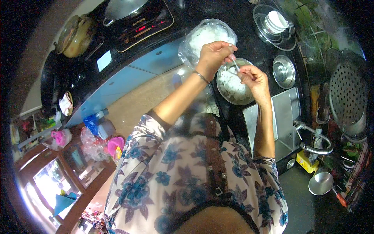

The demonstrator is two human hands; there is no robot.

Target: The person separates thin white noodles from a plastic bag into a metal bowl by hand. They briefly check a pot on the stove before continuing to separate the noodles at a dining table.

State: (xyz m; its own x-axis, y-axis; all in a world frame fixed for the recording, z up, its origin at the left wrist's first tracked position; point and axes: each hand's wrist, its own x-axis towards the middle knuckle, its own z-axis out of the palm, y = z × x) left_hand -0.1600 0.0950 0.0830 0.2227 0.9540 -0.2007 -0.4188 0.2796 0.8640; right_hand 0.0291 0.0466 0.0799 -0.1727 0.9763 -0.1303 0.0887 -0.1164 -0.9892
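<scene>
My left hand and my right hand pinch a thin white strand between them, one end in the fingertips of each. Below the strand is a round metal bowl holding white, shredded or strip-like food. Beyond my left wrist lies a clear plastic bag, spread open around more white food. What the food is, I cannot tell. A metal bangle circles my left wrist.
A metal sink with a curved faucet lies at the right. Beyond it are a small metal bowl and a glass bowl with white bowls. An induction cooker bears a pan; a lidded pot stands left.
</scene>
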